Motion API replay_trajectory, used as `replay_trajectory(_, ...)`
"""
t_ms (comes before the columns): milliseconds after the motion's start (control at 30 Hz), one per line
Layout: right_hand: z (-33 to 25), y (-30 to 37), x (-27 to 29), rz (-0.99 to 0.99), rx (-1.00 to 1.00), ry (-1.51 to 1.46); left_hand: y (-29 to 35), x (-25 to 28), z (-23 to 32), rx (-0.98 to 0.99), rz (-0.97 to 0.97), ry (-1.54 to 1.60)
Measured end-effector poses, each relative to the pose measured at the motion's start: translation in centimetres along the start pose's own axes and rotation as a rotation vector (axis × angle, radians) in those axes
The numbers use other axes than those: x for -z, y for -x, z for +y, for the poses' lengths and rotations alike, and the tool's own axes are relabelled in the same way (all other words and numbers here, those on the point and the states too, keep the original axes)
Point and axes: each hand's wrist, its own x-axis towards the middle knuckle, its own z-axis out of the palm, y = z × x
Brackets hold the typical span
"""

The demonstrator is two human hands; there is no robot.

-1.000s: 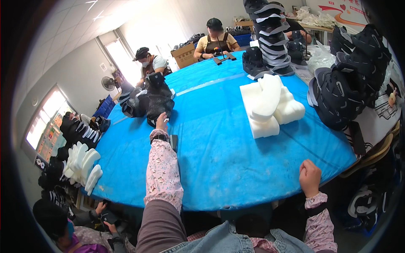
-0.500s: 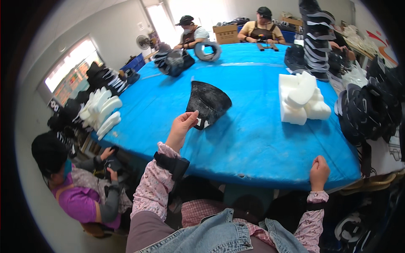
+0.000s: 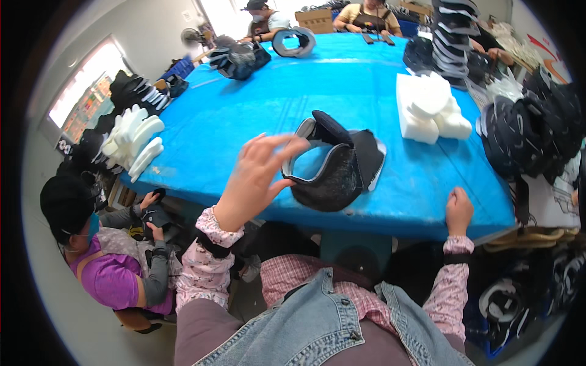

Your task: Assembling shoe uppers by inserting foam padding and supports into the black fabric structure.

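Your left hand (image 3: 250, 177), a little blurred, has its fingers spread and released at the 9 o'clock rim of a black fabric shoe upper (image 3: 326, 190) with pale grey lining; you cannot tell whether they touch it. The upper sits on the blue sheet-covered counter (image 3: 244, 122). Just past 3 o'clock from it, your right hand (image 3: 459, 212) is clenched at the counter's edge. White rounded foam pieces (image 3: 422, 113) lie at 2 o'clock, a grey ring-shaped piece (image 3: 282, 44) near 12.
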Motion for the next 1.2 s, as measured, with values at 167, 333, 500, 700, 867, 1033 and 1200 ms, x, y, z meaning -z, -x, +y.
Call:
replay_trajectory(167,-1.0,-0.8,-0.3,-0.069,-0.049,-0.043,6.5,-10.3,-1.2,0.649,0.216,1.007)
replay_trajectory(333,-6.6,-2.3,1.4,-0.137,-0.025,-0.386,5.8,-13.8,1.8,0.651,0.306,0.998)
replay_trajectory(500,-17.8,-2.6,4.7,-0.195,0.311,-0.655,1.5,-12.6,5.2,0.498,0.534,0.744)
replay_trajectory(700,-20.8,-4.8,8.5,-0.271,0.2,-0.863,1.1,-7.1,5.5,0.232,0.482,0.842)
replay_trajectory(867,-21.1,-4.6,9.4,-0.413,0.036,-1.3,1.3,-7.5,1.3,0.159,0.271,1.045)
replay_trajectory(1033,-17.4,-4.7,5.3,-0.425,-0.152,-1.38,-0.5,-11.6,0.7,0.305,0.039,1.135)
replay_trajectory(1200,-11.3,-3.3,-3.5,-0.411,-0.474,-1.536,-1.1,-17.8,0.3,0.396,0.003,1.575)
